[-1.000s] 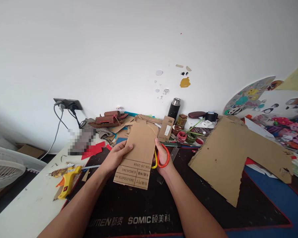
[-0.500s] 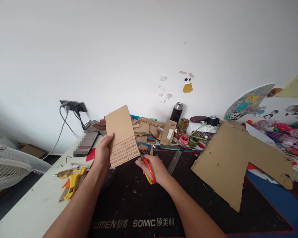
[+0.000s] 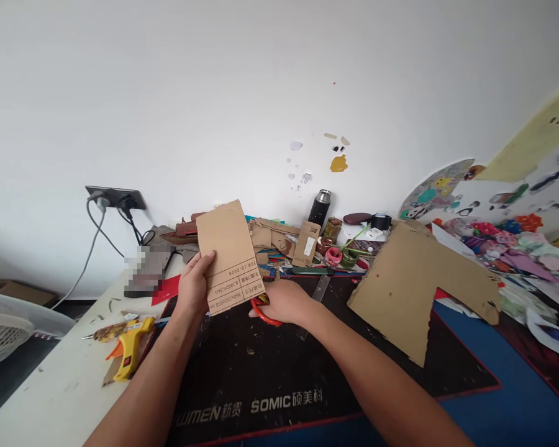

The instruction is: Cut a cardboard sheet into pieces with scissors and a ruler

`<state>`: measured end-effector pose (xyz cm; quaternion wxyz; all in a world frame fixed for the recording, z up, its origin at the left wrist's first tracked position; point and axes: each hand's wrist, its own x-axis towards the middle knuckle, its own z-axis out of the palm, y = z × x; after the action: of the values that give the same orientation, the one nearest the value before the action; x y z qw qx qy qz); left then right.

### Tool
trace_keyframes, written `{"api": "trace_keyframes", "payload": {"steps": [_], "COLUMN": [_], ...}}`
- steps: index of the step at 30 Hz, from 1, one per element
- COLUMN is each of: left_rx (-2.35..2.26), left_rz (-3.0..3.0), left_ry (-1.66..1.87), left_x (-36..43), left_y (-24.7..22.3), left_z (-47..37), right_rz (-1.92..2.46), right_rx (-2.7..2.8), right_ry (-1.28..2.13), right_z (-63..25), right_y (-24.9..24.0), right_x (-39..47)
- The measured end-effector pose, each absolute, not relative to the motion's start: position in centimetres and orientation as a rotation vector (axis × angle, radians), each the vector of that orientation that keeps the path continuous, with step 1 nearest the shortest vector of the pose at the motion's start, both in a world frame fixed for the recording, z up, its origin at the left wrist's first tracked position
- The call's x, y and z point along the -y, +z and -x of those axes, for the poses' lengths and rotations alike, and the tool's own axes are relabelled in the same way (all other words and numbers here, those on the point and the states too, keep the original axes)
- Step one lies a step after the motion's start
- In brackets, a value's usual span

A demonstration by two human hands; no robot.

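A piece of printed cardboard (image 3: 226, 242) is pinched along its left edge by my left hand (image 3: 196, 282), thumb on its face. It stands tilted up above the black desk mat (image 3: 242, 366). My right hand (image 3: 286, 302) grips a pair of scissors (image 3: 265, 315) with red and yellow handles at the cardboard's lower right corner. The blades are hidden behind the cardboard and my fingers, so I cannot tell whether they touch its edge.
A large cut cardboard sheet (image 3: 395, 285) lies on the right. Left sits a yellow glue gun (image 3: 133, 351). Behind my hands are a metal ruler (image 3: 319, 290), paint jars (image 3: 333, 256), a black flask (image 3: 320, 208) and cardboard scraps (image 3: 279, 239). A fan (image 3: 2, 335) stands far left.
My right hand has turned and moved up against the cardboard's lower corner, swinging the scissors' handles leftward. My left hand keeps its hold. The view has shifted to the right.
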<state>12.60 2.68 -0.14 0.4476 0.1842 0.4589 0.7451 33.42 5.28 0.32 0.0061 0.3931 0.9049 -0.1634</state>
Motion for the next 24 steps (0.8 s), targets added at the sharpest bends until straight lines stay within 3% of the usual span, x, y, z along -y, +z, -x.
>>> {"api": "trace_keyframes", "payload": {"steps": [6, 14, 24], "left_rx": [-1.141, -1.143, -1.116], "left_rz": [-0.472, -0.491, -0.524], "left_ry": [1.792, 1.722, 1.680], "left_x": [-2.4, -2.2, -2.4], "left_y": [-0.1, -0.2, -1.2], "left_z": [-12.8, -13.7, -14.0], "right_rz": [-1.220, -1.125, -0.988], "right_rx": [-2.846, -2.641, -2.664], "right_ry": [-0.596, -0.276, -0.059], "right_z": [-36.4, -43.2, -43.6], "right_y": [1.5, 2.4, 1.0], "right_x": [-5.3, -5.4, -4.4]}}
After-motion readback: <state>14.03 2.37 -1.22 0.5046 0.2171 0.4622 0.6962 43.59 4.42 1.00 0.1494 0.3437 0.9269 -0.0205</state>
